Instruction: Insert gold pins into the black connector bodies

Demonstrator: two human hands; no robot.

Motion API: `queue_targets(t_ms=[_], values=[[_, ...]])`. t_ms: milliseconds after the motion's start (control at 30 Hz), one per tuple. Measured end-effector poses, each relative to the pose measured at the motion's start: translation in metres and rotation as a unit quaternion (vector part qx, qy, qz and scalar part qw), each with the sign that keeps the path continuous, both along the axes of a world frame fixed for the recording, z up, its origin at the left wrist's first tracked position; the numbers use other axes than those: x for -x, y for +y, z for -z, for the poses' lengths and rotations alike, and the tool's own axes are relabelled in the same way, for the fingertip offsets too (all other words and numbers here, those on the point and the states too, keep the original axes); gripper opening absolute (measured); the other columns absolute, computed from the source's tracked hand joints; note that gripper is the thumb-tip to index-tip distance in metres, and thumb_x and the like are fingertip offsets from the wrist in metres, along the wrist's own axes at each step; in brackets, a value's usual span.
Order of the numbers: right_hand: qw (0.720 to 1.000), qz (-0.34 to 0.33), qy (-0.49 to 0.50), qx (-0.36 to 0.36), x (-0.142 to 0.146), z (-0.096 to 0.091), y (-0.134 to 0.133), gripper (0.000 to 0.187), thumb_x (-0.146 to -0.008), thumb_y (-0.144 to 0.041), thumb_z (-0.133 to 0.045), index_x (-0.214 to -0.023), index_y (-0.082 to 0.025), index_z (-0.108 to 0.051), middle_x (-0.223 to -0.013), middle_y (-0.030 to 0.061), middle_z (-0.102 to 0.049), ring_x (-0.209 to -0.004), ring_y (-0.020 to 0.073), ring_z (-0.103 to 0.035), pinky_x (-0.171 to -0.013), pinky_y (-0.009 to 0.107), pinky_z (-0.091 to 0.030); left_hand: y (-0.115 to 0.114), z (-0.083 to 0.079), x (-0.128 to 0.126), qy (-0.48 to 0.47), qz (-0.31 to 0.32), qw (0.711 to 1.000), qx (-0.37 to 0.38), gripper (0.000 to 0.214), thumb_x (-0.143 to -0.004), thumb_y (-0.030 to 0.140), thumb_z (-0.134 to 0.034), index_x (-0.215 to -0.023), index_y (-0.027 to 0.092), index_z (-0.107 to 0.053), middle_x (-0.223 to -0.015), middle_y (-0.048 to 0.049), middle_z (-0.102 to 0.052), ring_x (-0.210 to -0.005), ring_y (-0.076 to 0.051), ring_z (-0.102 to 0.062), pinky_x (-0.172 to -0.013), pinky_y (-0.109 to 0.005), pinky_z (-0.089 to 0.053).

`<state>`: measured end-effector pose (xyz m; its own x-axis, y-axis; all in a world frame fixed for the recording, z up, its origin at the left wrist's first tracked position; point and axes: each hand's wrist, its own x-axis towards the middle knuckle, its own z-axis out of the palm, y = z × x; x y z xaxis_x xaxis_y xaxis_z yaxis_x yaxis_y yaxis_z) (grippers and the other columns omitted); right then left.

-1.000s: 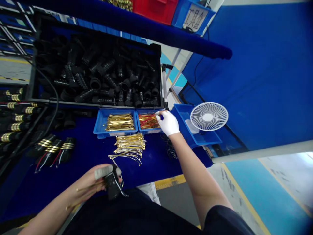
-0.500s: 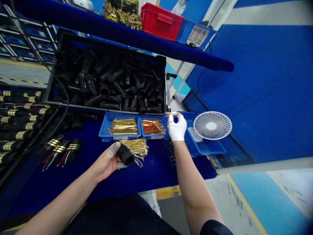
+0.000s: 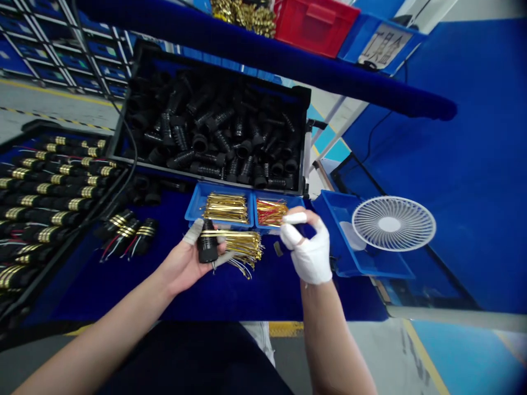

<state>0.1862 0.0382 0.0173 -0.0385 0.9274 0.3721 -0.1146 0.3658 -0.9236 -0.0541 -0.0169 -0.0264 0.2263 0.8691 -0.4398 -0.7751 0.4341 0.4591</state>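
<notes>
My left hand (image 3: 187,260), with covered fingertips, is closed around a black ribbed plastic socket (image 3: 208,249). A gold strip (image 3: 211,233) lies across the socket's side. Just right of this hand, a bundle of gold strips (image 3: 242,241) with white wire ends rests on the blue bench. My right hand (image 3: 310,247), in a white glove with some bare fingers, hovers at the front of the small bin of red and gold strips (image 3: 269,213). Its thumb and index finger are apart, and I see nothing between them. A small dark piece (image 3: 278,249) shows left of the thumb.
Behind the hands stands a large black crate (image 3: 230,178) of black sockets. A blue bin of gold strips (image 3: 226,208) sits before it. Sockets with gold bands (image 3: 45,189) fill the left tray. A white fan (image 3: 393,224) is at right; a blue shelf (image 3: 263,52) runs overhead.
The view has shifted left. My right hand has come back toward me from beside the bin, its fingers parting. My left hand has turned the socket more upright, and a gold strip now shows across it.
</notes>
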Motion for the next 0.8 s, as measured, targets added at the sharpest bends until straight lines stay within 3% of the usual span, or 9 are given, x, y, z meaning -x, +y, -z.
queue_targets(t_ms=[133, 267, 367, 433, 533, 600, 700, 800], values=[[0.978, -0.100, -0.184, 0.005, 0.033, 0.009, -0.026, 0.004, -0.085, -0.021, -0.073, -0.084, -0.022, -0.069, -0.077, -0.0020, -0.066, -0.072, 0.0138, -0.061, -0.069, 0.027, -0.049, -0.007, -0.004, -0.014, 0.102, -0.024, 0.993, -0.057, 0.044, -0.096, 0.056, -0.056, -0.118, 0.018, -0.064, -0.085, -0.0061, -0.071, -0.075, -0.018, -0.068, -0.086, -0.039, -0.059], [0.963, -0.132, -0.232, 0.039, 0.054, 0.020, -0.035, 0.009, -0.087, -0.021, -0.067, -0.079, -0.020, -0.063, -0.078, -0.0017, -0.067, -0.074, 0.0153, -0.063, -0.075, 0.029, -0.048, -0.013, -0.008, -0.027, 0.143, -0.029, 0.984, -0.103, 0.059, -0.092, 0.065, -0.053, -0.125, 0.017, -0.064, -0.105, -0.0110, -0.073, -0.095, -0.024, -0.069, -0.088, -0.037, -0.056], [0.960, -0.129, -0.243, 0.039, 0.060, 0.027, -0.036, 0.011, -0.086, -0.023, -0.067, -0.078, -0.020, -0.060, -0.077, -0.0018, -0.066, -0.074, 0.0157, -0.062, -0.076, 0.028, -0.047, -0.015, -0.008, -0.028, 0.192, -0.033, 0.971, -0.135, 0.059, -0.093, 0.065, -0.053, -0.130, 0.019, -0.061, -0.118, -0.0117, -0.070, -0.104, -0.026, -0.067, -0.092, -0.038, -0.052], [0.961, -0.135, -0.238, 0.039, 0.061, 0.031, -0.035, 0.013, -0.085, -0.022, -0.066, -0.075, -0.021, -0.057, -0.075, -0.0023, -0.063, -0.072, 0.0154, -0.060, -0.074, 0.028, -0.046, -0.017, -0.008, -0.025, 0.290, -0.045, 0.940, -0.172, 0.051, -0.088, 0.055, -0.068, -0.126, 0.020, -0.062, -0.117, -0.0094, -0.070, -0.104, -0.025, -0.066, -0.093, -0.036, -0.050], [0.963, -0.168, -0.204, 0.056, 0.062, 0.039, -0.036, 0.018, -0.083, -0.026, -0.067, -0.071, -0.021, -0.053, -0.072, -0.0030, -0.060, -0.069, 0.0152, -0.056, -0.070, 0.027, -0.046, -0.018, -0.009, -0.019, 0.457, -0.044, 0.858, -0.229, 0.044, -0.075, 0.035, -0.086, -0.111, 0.019, -0.066, -0.104, -0.0048, -0.070, -0.094, -0.022, -0.064, -0.088, -0.031, -0.048], [0.965, -0.170, -0.190, 0.063, 0.061, 0.045, -0.036, 0.018, -0.083, -0.028, -0.068, -0.072, -0.021, -0.056, -0.072, -0.0024, -0.061, -0.069, 0.0159, -0.057, -0.071, 0.028, -0.048, -0.018, -0.009, -0.016, 0.483, -0.032, 0.840, -0.246, 0.039, -0.073, 0.030, -0.087, -0.104, 0.019, -0.067, -0.097, -0.0036, -0.070, -0.090, -0.020, -0.064, -0.084, -0.030, -0.049], [0.977, -0.110, -0.178, 0.043, 0.055, 0.055, -0.033, 0.009, -0.085, -0.030, -0.069, -0.082, -0.022, -0.069, -0.084, 0.0018, -0.069, -0.079, 0.0187, -0.063, -0.079, 0.032, -0.051, -0.017, -0.010, -0.014, 0.397, -0.048, 0.889, -0.222, 0.039, -0.071, 0.029, -0.089, -0.102, 0.018, -0.068, -0.099, -0.0034, -0.070, -0.090, -0.020, -0.065, -0.085, -0.030, -0.051], [0.991, -0.004, -0.094, 0.091, 0.042, 0.061, -0.026, 0.024, -0.095, -0.037, -0.058, -0.110, -0.024, -0.071, -0.098, 0.0038, -0.072, -0.063, 0.0139, -0.059, -0.065, 0.030, -0.050, -0.014, -0.013, -0.009, 0.269, -0.062, 0.950, -0.146, 0.041, -0.072, 0.036, -0.088, -0.104, 0.017, -0.069, -0.107, -0.0061, -0.071, -0.091, -0.020, -0.068, -0.084, -0.032, -0.055]])
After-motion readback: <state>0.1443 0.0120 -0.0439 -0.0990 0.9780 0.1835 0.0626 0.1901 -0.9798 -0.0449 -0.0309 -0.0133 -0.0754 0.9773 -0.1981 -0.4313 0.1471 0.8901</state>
